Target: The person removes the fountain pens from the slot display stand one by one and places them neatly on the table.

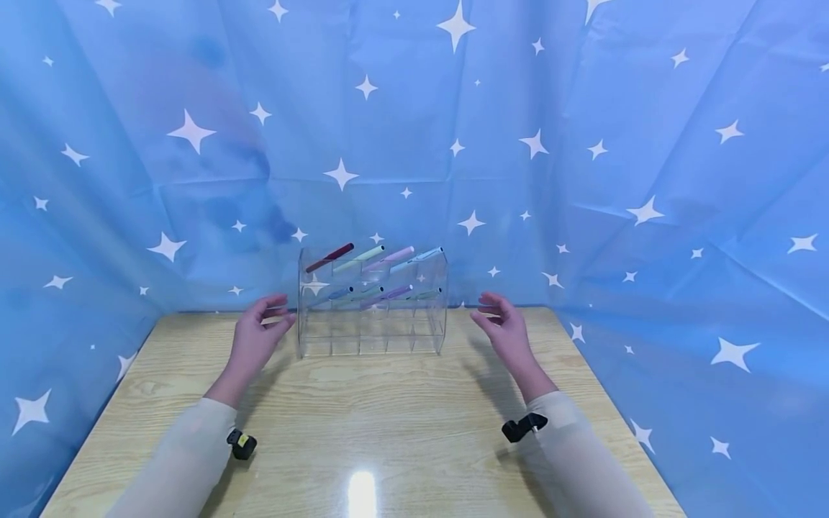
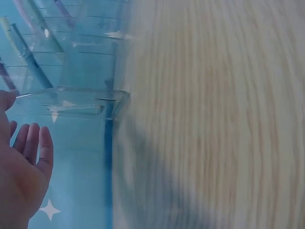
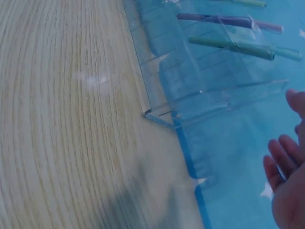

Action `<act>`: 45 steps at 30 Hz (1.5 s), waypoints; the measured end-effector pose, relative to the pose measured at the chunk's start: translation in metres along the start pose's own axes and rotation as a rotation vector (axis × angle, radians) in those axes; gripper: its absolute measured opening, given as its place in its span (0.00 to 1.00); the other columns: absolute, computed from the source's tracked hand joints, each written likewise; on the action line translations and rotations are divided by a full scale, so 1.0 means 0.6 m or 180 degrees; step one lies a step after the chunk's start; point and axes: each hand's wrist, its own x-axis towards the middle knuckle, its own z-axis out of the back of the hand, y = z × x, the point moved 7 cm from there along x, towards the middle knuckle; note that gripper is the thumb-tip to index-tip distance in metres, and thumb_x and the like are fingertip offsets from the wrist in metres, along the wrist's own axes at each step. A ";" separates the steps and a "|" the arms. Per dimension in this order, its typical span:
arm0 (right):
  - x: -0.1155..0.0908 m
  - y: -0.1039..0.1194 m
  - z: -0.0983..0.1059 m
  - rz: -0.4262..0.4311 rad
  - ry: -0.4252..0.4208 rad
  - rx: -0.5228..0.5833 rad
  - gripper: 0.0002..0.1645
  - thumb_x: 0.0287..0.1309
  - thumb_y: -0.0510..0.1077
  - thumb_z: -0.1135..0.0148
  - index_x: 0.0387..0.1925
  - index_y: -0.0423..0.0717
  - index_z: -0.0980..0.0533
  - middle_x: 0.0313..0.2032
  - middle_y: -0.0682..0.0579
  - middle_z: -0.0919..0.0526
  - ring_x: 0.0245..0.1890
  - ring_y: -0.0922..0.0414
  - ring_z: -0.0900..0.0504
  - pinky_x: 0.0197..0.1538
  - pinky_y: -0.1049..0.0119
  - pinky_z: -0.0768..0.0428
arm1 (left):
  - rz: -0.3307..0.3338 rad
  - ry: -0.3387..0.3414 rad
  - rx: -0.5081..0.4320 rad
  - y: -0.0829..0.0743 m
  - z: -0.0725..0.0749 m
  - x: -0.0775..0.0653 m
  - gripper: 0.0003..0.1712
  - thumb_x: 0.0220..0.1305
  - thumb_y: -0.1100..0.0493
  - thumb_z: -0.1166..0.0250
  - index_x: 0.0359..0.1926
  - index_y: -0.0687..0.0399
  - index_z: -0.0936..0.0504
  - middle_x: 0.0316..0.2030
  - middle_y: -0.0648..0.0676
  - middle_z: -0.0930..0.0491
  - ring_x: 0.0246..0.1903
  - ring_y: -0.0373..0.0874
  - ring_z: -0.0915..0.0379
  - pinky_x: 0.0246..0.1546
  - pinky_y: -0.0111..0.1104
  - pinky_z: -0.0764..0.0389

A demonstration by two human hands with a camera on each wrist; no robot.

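A clear acrylic pen rack (image 1: 372, 325) stands upright at the back of the table, divided into small compartments. Slanted pens fill two rows of it. Along the upper row lie a dark red pen (image 1: 330, 257), a light green pen (image 1: 359, 259), a pink pen (image 1: 390, 257) and a light blue pen (image 1: 417, 260). The lower row includes a purple pen (image 1: 393, 293). Close beside the rack's left end is my left hand (image 1: 254, 339), its fingers relaxed and thumb by the side panel. My right hand (image 1: 508, 337) hovers a short way off the right end, fingers loosely bent, holding nothing.
The wooden table (image 1: 363, 417) reaches back to a blue curtain (image 1: 401, 108) with white stars, which hangs right behind the rack and along both sides. A bright light reflection (image 1: 362, 495) shows near the table's front.
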 end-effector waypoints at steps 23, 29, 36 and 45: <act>0.020 0.060 -0.088 0.0341 -0.0072 0.0019 0.25 0.70 0.35 0.24 0.65 0.36 0.20 0.59 0.36 0.13 0.55 0.39 0.14 0.57 0.67 0.13 | -0.0028 -0.0239 -0.0001 0.012 -0.027 0.014 0.25 0.76 0.57 0.25 0.69 0.62 0.15 0.61 0.64 0.12 0.50 0.29 0.18 0.49 0.15 0.14; 0.020 0.063 -0.111 0.0280 -0.0202 0.0047 0.22 0.71 0.37 0.24 0.63 0.40 0.17 0.55 0.42 0.11 0.51 0.45 0.12 0.51 0.72 0.12 | -0.0060 -0.0302 0.0005 0.017 -0.028 0.015 0.23 0.76 0.60 0.25 0.66 0.65 0.14 0.55 0.68 0.11 0.46 0.25 0.18 0.48 0.15 0.14; 0.019 0.074 -0.131 0.0213 -0.0472 0.0168 0.22 0.70 0.38 0.23 0.63 0.39 0.16 0.54 0.43 0.10 0.49 0.49 0.13 0.47 0.73 0.11 | -0.0087 -0.0256 -0.0039 0.019 -0.030 0.018 0.23 0.76 0.59 0.25 0.66 0.64 0.14 0.54 0.68 0.11 0.45 0.24 0.19 0.47 0.18 0.12; 0.021 0.077 -0.144 0.0112 -0.0658 0.0202 0.17 0.71 0.39 0.23 0.59 0.43 0.13 0.50 0.45 0.08 0.46 0.52 0.14 0.42 0.73 0.13 | -0.0066 -0.0282 0.0031 0.016 -0.029 0.014 0.23 0.76 0.60 0.26 0.67 0.63 0.14 0.54 0.69 0.12 0.45 0.25 0.20 0.47 0.16 0.13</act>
